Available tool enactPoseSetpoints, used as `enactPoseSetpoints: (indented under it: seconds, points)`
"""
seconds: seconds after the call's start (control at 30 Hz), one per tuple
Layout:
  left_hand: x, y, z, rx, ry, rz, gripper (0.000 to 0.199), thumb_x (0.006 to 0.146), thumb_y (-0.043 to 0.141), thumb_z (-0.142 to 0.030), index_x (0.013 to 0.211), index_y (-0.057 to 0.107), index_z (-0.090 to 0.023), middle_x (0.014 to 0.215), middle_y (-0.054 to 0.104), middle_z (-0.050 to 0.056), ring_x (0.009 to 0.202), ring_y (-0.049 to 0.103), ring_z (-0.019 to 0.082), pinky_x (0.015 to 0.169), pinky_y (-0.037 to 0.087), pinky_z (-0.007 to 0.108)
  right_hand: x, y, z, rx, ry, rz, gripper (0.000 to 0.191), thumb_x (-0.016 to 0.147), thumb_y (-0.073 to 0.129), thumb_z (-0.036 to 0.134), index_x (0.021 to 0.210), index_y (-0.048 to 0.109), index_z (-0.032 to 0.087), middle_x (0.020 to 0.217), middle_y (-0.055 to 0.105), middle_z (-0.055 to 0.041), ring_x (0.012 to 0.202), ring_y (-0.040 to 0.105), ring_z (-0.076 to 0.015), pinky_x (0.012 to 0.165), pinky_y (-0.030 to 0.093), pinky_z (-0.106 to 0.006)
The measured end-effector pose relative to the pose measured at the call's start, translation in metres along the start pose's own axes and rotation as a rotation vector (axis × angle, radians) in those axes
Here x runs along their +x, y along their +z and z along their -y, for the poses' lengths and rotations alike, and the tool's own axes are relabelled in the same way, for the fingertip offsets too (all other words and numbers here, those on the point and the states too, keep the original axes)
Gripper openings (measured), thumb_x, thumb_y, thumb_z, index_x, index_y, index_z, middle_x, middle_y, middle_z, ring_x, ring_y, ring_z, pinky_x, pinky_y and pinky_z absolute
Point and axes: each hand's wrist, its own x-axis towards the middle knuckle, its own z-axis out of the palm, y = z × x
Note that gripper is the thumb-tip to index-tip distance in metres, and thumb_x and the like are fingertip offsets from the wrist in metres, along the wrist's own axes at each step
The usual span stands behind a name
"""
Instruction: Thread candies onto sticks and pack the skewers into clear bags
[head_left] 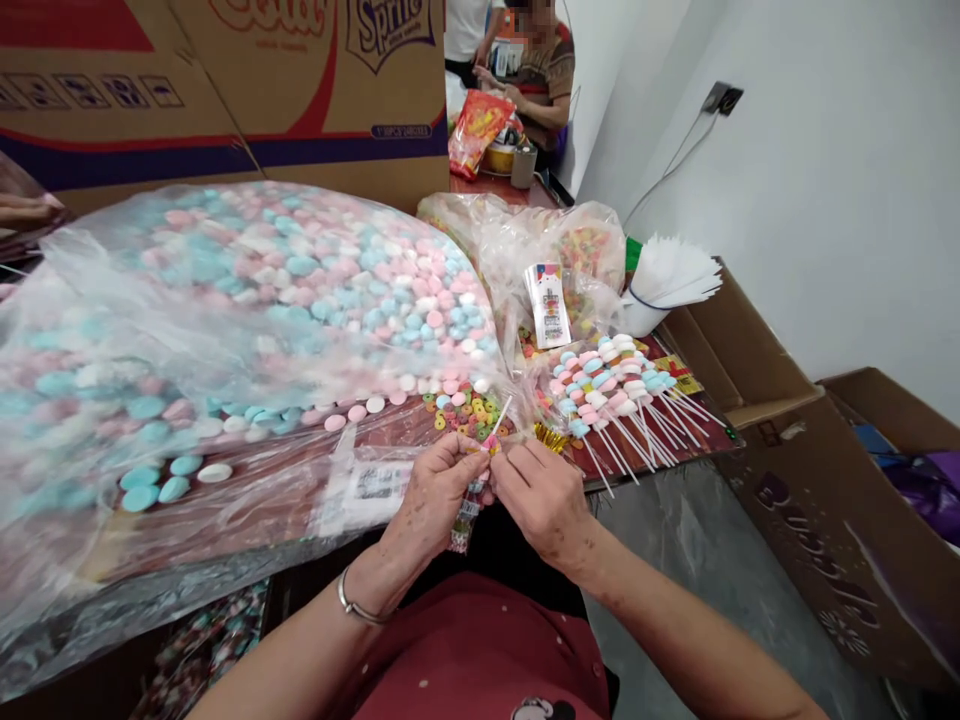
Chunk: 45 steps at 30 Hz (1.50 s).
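Both my hands meet in front of me over the near table edge, around a bagged candy stick (466, 515). Its small printed clear bag hangs down below my fingers, and a white stick pokes up above them. Thumb and fingers of my left hand (435, 490) are closed on the bag's gathered neck. My right hand (541, 495) pinches at the same neck from the other side; whether a tie lies in those fingertips is too small to see. Just behind the right hand lie gold twist ties (551, 437). Colourful ring candies (461, 412) are heaped beyond my fingers.
A large clear bag of pastel candies (300, 270) covers the left. To the right lie candy skewers (615, 385), printed cards (549, 305) and a cup of white sticks (649, 310). Cardboard boxes (795, 500) stand at right; a big carton (315, 110) stands behind. Two people are farther back.
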Motion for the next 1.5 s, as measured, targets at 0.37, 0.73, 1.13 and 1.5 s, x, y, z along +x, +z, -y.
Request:
enactPoseSetpoints:
  seconds: [0.37,0.73,1.13,1.5]
  points:
    - [0.003,-0.004,-0.019,0.224,-0.273,0.193,0.018,0.059,0.072,-0.026,0.061,0.057,-0.016,0.052,0.064,0.001,0.038,0.054,0.010,0.037,0.038,0.019,0.012,-0.013,-0.031,-0.004,-0.386,0.117,0.030,0.101,0.040,0.019,0.082,0.063,0.015,0.076,0.060,-0.0057,0.074,0.048,-0.0186,0.068,0.039,-0.034]
    - [0.007,-0.009,-0.029,0.402,-0.532,0.578,0.005,0.052,0.068,-0.015,0.057,0.067,-0.014,0.051,0.067,0.003,0.038,0.055,0.012,0.035,0.040,0.019,0.028,-0.032,-0.035,0.315,-0.608,0.320,0.021,0.099,0.051,0.018,0.080,0.061,0.016,0.077,0.061,-0.0006,0.072,0.047,-0.0138,0.071,0.041,-0.028]
    - [0.016,0.023,-0.025,1.450,0.679,-0.033,0.017,0.079,0.050,-0.005,0.073,0.060,-0.017,0.070,0.068,0.008,0.064,0.063,0.022,0.062,0.048,0.032,0.031,-0.013,-0.025,-0.176,0.012,0.246,0.018,0.087,0.049,0.003,0.082,0.058,0.017,0.078,0.061,-0.0077,0.073,0.051,-0.0212,0.064,0.041,-0.033]
    - [0.010,0.027,-0.044,0.327,0.436,0.033,0.054,0.092,0.045,-0.060,0.066,0.066,-0.018,0.062,0.062,0.005,0.069,0.060,0.022,0.070,0.051,0.037,0.064,-0.021,-0.009,0.434,0.242,-0.303,0.018,0.092,0.045,0.017,0.075,0.052,0.021,0.073,0.060,-0.0009,0.070,0.055,-0.0139,0.066,0.043,-0.026]
